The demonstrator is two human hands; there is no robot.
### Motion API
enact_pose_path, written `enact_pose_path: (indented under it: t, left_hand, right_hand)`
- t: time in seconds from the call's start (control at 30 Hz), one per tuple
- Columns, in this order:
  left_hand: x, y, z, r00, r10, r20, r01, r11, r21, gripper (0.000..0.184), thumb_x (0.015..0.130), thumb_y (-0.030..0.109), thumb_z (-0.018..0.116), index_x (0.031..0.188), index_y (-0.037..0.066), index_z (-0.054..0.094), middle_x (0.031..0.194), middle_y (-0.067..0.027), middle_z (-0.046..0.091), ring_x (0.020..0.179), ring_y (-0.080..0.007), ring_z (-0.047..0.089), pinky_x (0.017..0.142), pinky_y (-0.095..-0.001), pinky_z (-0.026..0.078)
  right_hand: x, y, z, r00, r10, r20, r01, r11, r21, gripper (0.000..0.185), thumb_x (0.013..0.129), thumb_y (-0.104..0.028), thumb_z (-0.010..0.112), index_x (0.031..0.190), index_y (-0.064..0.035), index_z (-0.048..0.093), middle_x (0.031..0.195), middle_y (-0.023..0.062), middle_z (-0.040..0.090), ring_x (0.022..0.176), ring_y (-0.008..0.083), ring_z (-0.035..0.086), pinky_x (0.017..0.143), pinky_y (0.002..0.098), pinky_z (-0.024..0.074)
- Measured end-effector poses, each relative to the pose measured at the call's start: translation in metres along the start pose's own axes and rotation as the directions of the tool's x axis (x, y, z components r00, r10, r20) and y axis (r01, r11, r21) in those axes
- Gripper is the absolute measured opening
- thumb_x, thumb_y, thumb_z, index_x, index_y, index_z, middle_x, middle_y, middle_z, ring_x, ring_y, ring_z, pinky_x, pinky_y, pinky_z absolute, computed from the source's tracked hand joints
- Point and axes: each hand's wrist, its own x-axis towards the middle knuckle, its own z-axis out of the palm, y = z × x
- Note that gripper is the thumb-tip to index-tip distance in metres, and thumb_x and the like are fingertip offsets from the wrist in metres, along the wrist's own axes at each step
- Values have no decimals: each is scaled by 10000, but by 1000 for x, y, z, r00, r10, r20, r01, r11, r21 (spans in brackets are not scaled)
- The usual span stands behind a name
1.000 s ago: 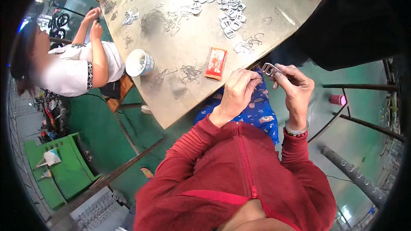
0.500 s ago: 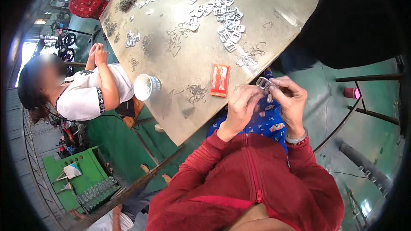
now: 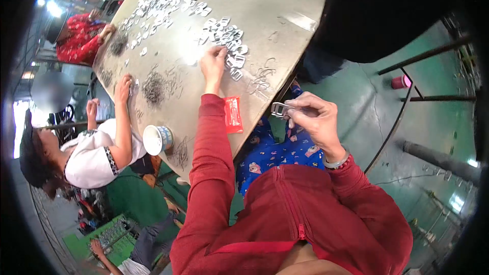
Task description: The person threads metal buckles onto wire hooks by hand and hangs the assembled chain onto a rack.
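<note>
My right hand (image 3: pixel 315 119) pinches a metal buckle (image 3: pixel 279 109) between thumb and fingers, beyond the table edge and above my blue patterned clothing. Stretched out over the table (image 3: pixel 204 117), my left hand (image 3: pixel 213 66) is at the near side of a pile of metal buckles (image 3: pixel 235 43). Its fingertips are close together near the buckles; whether they hold one is too small to tell. A red packet (image 3: pixel 233 115) lies beside my left sleeve.
A white and blue tub (image 3: pixel 157 139) stands at the table's left edge. Thin wire pieces (image 3: pixel 162 87) lie in heaps. A person in white (image 3: pixel 94 160) and one in red (image 3: pixel 79 39) sit at the left. Dark clothing of another person is at the upper right.
My left hand has left my right hand and reached forward to the buckle pile. The buckle stays in my right hand. The view has shifted, and the person in white now reaches onto the table.
</note>
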Motion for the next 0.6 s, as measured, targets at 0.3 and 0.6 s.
enact_pose_path:
  t: [0.3, 0.6]
  left_hand:
    - [7, -7, 24, 941, 299, -160, -259, 938, 229, 157, 760, 147, 596, 813, 20, 670, 755, -191, 643, 752, -342, 637, 686, -437, 492]
    - [39, -2, 39, 965, 260, -38, -226, 895, 386, 178, 752, 21, 556, 924, -23, 568, 753, -229, 628, 722, -389, 635, 623, -474, 510]
  right_hand:
    - [-12, -18, 13, 999, -43, -29, 36, 975, -218, 115, 779, 87, 606, 879, 66, 660, 728, 67, 607, 606, 113, 579, 559, 216, 455]
    - [-13, -6, 9, 996, -84, -8, 83, 994, -77, 119, 774, 109, 592, 868, 55, 642, 771, 68, 590, 604, 108, 562, 544, 216, 455]
